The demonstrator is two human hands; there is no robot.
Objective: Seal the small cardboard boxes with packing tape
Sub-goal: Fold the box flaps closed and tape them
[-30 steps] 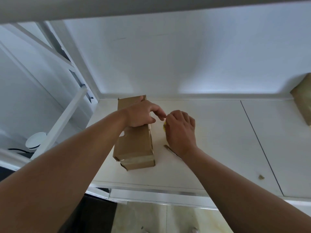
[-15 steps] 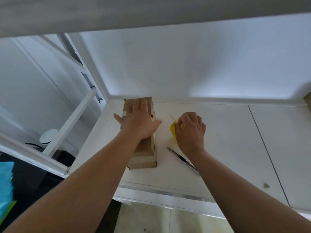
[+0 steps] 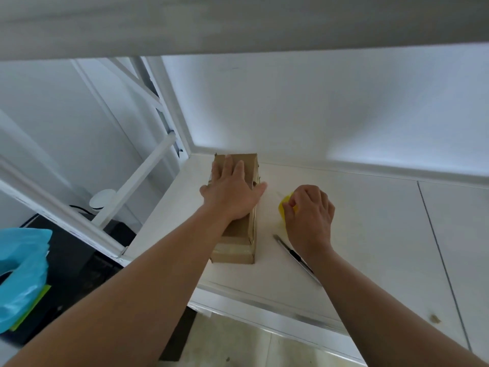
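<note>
Blue plastic, a crumpled bag point(image 3: 25, 271), sits at the far left on a dark surface below the table, with a yellow-green edge showing under it. Just right of it, white frame rails point(image 3: 137, 181) slant upward, and a round white object point(image 3: 102, 198) lies behind them.

The cardboard box point(image 3: 238, 243) lies on the white table point(image 3: 370, 234) near its back left corner. It runs lengthwise away from the person, and its far end is close to the back wall. A glossy band of clear tape point(image 3: 232, 250) crosses its near end and folds over the edge. The left grip point(image 3: 230, 193), a bare hand, lies flat on top of the box. Its fingers are straight and spread toward the far end, its thumb reaches past the right edge, and it holds nothing.

Just right of the box and apart from it, the right grip point(image 3: 311, 215) is curled, with its fingertips pinching a yellow roll point(image 3: 285, 207) that rests on or just above the table. The fingers hide most of the roll.

A utility knife point(image 3: 291, 251) lies on the table below that hand, angled from the box's near end toward the front edge. Its rear part is hidden under the right forearm.

Farther right, a thin seam point(image 3: 436, 247) runs front to back across the table, and a small brown scrap point(image 3: 434, 318) lies near the front edge.
</note>
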